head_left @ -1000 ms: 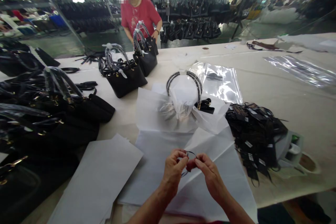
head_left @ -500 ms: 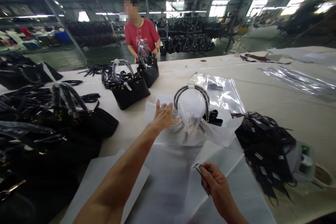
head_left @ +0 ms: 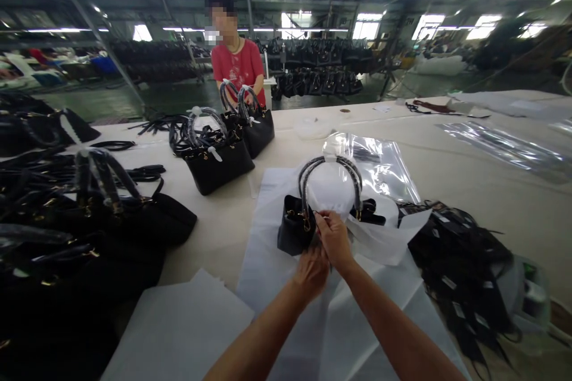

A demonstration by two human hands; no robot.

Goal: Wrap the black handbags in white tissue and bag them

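Note:
A black handbag stands on white paper, its wrapped handles upright and its left end uncovered. At the front of the bag, my right hand is closed, its fingertips pinching something too small to make out near the gold clasp. Just below and to the left of it, my left hand is bent against the bag's lower front, its fingertips hidden. More white paper lies loosely over the bag's right side.
Black handbags stand at the back left, and more crowd the left. A person in a red shirt is across the table. Black tagged straps and clear plastic bags lie to the right.
Both hands have come together at the bag's front. Paper has been drawn off its left end, baring the black side. The person opposite has shifted their hands at the far bags.

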